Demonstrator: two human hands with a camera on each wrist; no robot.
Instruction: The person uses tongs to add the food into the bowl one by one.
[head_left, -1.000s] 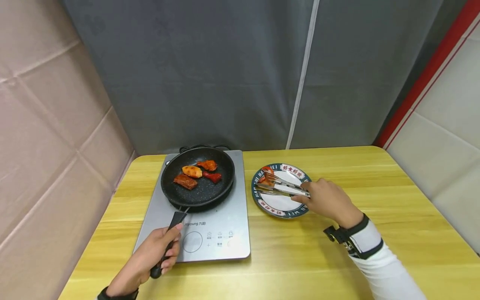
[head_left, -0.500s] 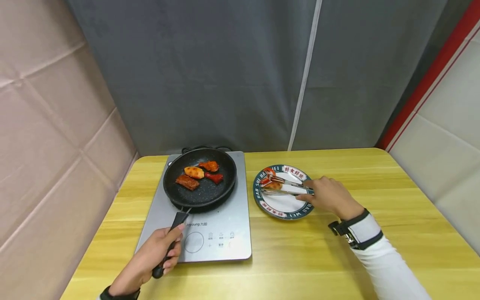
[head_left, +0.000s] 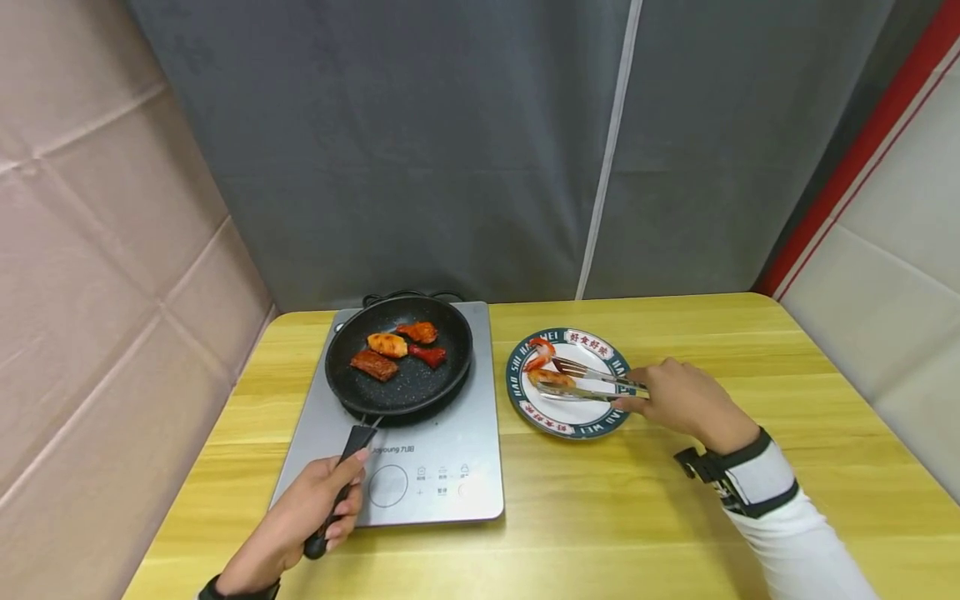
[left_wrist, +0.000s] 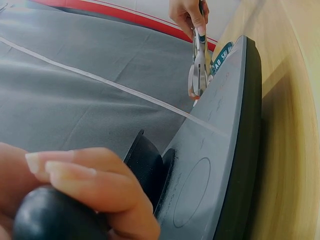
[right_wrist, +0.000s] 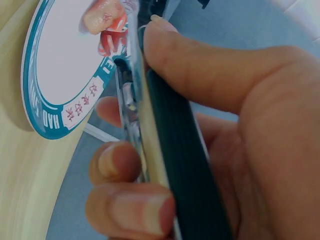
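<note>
Left hand (head_left: 318,504) clasps the smooth black handle (head_left: 358,437) of a round, speckled pan (head_left: 408,392); right hand (head_left: 678,400), stretched forward, grasps shiny metal tongs (right_wrist: 185,160) over a teal-rimmed plate (head_left: 596,427).

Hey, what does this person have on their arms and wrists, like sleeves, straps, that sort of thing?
On the right, a plain white sleeve; over its wrist end, a pale cuff edged by black straps, with a small black fitting on one side. On the left, a black band; the picture edge cuts off the rest. No gloves.
</note>
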